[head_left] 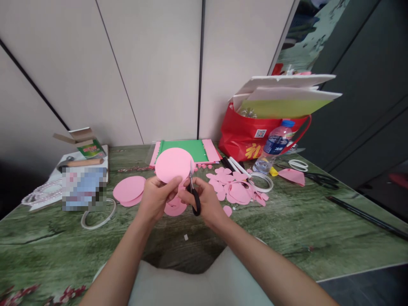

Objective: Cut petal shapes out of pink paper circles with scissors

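My left hand (pixel 157 196) pinches the lower edge of a round pink paper disc (pixel 174 165), held up above the table. In my right hand (pixel 205 200) is a pair of scissors (pixel 195 199) with black handles, its blades pointing up along the disc's right edge. Whether the blades touch the paper, I cannot tell. Below my hands lie pink paper pieces (pixel 174 207), partly hidden by my fingers. Left of my left hand, several pink paper discs (pixel 129 190) overlap. Pink flower-shaped cutouts (pixel 237 189) are heaped to the right of my right hand.
Green and pink sheets (pixel 183 148) lie at the back. A red bag (pixel 237 131) and a water bottle (pixel 274 146) stand at right, near a tape roll (pixel 261 182). Another tape roll (pixel 98 213) and an opened box (pixel 91 146) are at left. A black rod (pixel 366 216) lies far right.
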`<state>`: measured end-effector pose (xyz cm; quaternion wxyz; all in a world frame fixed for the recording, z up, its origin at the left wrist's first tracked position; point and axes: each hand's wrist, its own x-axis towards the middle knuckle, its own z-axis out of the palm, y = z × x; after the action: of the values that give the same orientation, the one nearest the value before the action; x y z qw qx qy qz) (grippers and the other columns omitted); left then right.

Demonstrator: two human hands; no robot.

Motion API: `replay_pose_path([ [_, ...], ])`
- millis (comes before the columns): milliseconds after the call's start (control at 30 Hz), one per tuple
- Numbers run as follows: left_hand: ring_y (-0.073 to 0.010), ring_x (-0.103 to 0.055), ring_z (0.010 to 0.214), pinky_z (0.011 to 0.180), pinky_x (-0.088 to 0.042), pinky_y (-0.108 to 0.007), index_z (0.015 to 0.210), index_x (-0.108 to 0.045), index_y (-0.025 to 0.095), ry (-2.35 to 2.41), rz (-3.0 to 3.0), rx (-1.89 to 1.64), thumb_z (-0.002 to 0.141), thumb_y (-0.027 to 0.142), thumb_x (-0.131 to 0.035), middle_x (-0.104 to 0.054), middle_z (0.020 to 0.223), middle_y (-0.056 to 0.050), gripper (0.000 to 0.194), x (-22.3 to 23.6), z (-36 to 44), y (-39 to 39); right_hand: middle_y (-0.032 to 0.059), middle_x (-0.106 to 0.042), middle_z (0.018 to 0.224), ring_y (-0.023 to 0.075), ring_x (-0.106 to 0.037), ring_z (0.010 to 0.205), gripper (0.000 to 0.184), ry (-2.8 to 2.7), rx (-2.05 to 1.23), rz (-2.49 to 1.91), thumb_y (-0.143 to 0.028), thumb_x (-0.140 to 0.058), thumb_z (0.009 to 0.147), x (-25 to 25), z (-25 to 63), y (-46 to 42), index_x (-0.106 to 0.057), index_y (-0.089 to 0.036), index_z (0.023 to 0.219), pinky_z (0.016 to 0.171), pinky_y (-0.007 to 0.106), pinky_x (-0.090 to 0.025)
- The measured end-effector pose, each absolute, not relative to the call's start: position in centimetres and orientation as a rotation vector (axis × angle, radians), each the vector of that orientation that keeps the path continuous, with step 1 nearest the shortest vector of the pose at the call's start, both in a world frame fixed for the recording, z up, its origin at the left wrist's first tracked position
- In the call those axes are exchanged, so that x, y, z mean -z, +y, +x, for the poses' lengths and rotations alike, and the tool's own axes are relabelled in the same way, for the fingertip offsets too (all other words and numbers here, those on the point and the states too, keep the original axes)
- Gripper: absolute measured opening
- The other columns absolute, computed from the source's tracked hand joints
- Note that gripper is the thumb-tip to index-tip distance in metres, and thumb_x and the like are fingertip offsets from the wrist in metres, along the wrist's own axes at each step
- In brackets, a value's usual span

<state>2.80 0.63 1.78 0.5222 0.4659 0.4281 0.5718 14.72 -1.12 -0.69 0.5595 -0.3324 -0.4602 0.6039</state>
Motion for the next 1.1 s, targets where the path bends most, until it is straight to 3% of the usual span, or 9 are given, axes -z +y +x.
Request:
replay_pose_path([
  [533,-0.0013,-0.031,0.033,0.033,-0.019,-0.016,0.046,-0.049,0.012,0.990,1.158,-1.385,0.062,0.022,-0.070,-0.041,0.035,0.007,0.029,-1.92,2.49,0.56,-0.0103,-0.045,0.043,0.0041,-0.042,0.036,0.034,-1.089,-1.441,-0.828,-0.040,-0.075,0.056,0.66,14.84,-1.14,-0.052,-0.018,0.070,0.047,0.023,-0.047],
  [767,-0.0052,-0.044,0.035,0.032,-0.028,-0.016,0.058,-0.057,0.013,0.911,1.080,-1.392,0.065,0.028,-0.069,-0.054,0.047,0.003,0.021,-2.20,2.40,0.47,-0.0102,-0.047,0.043,0.0039,-0.043,0.036,0.034,-1.062,-1.489,-0.798,-0.038,-0.075,0.056,0.82,14.60,-1.34,-0.052,-0.018,0.070,0.046,0.021,-0.046],
  [933,-0.0038,-0.038,0.033,0.032,-0.027,-0.016,0.047,-0.053,0.011,0.972,1.096,-1.362,0.063,0.027,-0.071,-0.047,0.037,0.004,0.029,-1.88,2.48,0.48,-0.0088,-0.050,0.044,0.0056,-0.045,0.037,0.036,-1.090,-1.519,-0.787,-0.040,-0.076,0.053,0.61,14.34,-1.60,-0.051,-0.018,0.068,0.045,0.023,-0.044],
  [1100,-0.0029,-0.034,0.032,0.031,-0.023,-0.016,0.055,-0.059,0.010,1.066,1.114,-1.341,0.057,0.025,-0.075,-0.044,0.037,0.005,0.022,-1.46,2.42,0.72,-0.0088,-0.053,0.047,0.0088,-0.049,0.042,0.049,-1.088,-1.487,-0.852,-0.035,-0.078,0.051,0.49,14.45,-1.42,-0.048,-0.019,0.086,0.044,0.022,-0.040],
])
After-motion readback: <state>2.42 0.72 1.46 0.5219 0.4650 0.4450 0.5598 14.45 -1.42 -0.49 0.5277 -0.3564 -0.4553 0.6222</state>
